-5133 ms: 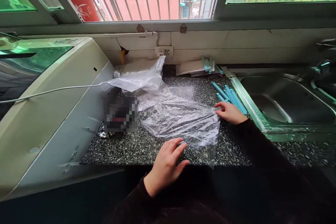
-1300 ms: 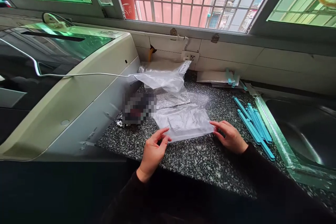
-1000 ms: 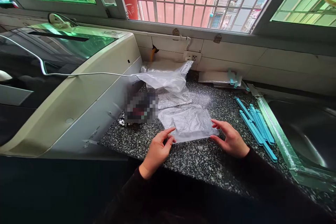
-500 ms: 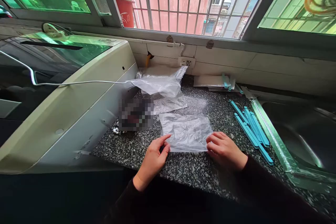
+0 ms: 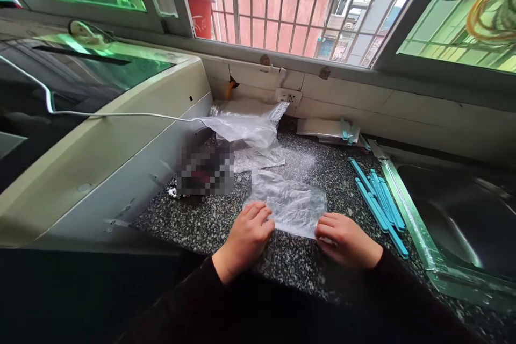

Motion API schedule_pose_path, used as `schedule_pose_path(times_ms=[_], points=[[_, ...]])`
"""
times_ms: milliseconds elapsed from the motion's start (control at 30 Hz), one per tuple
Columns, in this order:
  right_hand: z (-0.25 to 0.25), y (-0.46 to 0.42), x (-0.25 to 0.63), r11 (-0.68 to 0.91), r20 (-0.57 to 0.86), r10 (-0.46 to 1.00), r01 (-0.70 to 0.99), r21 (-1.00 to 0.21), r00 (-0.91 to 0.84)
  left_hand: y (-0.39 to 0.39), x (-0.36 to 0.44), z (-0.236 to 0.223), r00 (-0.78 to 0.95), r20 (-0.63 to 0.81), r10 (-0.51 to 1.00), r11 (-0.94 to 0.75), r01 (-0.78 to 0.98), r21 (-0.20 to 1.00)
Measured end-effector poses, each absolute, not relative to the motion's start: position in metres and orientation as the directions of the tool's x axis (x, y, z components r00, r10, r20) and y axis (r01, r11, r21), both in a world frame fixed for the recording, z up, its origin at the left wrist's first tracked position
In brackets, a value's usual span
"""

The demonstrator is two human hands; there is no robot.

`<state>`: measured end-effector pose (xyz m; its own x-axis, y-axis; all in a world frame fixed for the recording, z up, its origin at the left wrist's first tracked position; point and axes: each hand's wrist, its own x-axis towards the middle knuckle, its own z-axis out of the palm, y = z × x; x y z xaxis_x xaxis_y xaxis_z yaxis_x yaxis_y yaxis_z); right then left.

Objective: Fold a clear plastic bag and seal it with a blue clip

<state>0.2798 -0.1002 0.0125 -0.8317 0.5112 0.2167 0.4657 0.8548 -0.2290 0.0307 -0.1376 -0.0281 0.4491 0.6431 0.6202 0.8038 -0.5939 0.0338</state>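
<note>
Folded clear plastic bag (image 5: 291, 201) flat on speckled granite countertop (image 5: 298, 263), centre, just in front of person. Left hand (image 5: 246, 237) fingers curled together, pressing bag's near-left corner. Right hand (image 5: 345, 239) likewise closed down on near-right edge (pinch vs. plain press: can't tell). Blue sealing clips (image 5: 379, 201) in loose bunch just R of bag, beside steel sink (image 5: 455, 209). More crumpled plastic bags (image 5: 245, 131) behind, near wall socket (image 5: 289, 97). Washing machine (image 5: 100, 134) at L.

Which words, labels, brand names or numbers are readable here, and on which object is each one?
None can be read.
Red flower pot: pale marks, too blurred to read.
Item beside the folded plastic bag: pixelated, unreadable.
Blue sealing sticks: no print visible.
</note>
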Motion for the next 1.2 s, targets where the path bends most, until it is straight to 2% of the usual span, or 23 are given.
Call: schedule_pose_path(times_ms=[100, 167, 267, 333, 433, 567, 767, 933, 1100, 1200], points=[[0.024, -0.094, 0.279, 0.768, 0.172, 0.589, 0.481, -0.422, -0.79, -0.141, 0.027, -0.029, 0.488, 0.618, 0.616, -0.647, 0.762, 0.043], [0.026, -0.087, 0.269, 0.73, 0.178, 0.634, 0.508, -0.456, -0.752, -0.145, 0.026, -0.028, 0.549, 0.598, 0.584, -0.698, 0.715, 0.026], [0.02, -0.074, 0.245, 0.73, 0.065, 0.625, 0.554, -0.4, -0.778, -0.148, 0.025, -0.027, 0.619, 0.56, 0.551, -0.744, 0.668, -0.006], [0.013, -0.066, 0.232, 0.719, -0.035, 0.645, 0.622, -0.31, -0.763, -0.15, 0.021, -0.027, 0.64, 0.542, 0.544, -0.759, 0.651, -0.008], [0.008, -0.056, 0.23, 0.625, -0.095, 0.759, 0.762, -0.17, -0.644, -0.151, 0.011, -0.028, 0.643, 0.529, 0.553, -0.767, 0.642, 0.021], [0.019, -0.046, 0.248, 0.492, -0.174, 0.85, 0.867, -0.078, -0.497, -0.152, 0.002, -0.03, 0.62, 0.557, 0.553, -0.754, 0.657, 0.018], [0.025, -0.03, 0.229, 0.51, -0.059, 0.849, 0.843, -0.168, -0.525, -0.153, 0.001, -0.026, 0.642, 0.563, 0.521, -0.764, 0.644, -0.027], [0.017, -0.025, 0.201, 0.532, -0.157, 0.814, 0.826, -0.189, -0.56, -0.159, -0.011, -0.024, 0.635, 0.554, 0.539, -0.743, 0.668, -0.043], [0.018, -0.039, 0.216, 0.496, -0.208, 0.822, 0.846, -0.195, -0.53, -0.16, -0.027, -0.022, 0.533, 0.603, 0.594, -0.645, 0.763, -0.039], [0.018, -0.052, 0.233, 0.464, -0.204, 0.829, 0.845, -0.266, -0.52, -0.161, -0.02, -0.018, 0.585, 0.593, 0.554, -0.692, 0.719, -0.063]])
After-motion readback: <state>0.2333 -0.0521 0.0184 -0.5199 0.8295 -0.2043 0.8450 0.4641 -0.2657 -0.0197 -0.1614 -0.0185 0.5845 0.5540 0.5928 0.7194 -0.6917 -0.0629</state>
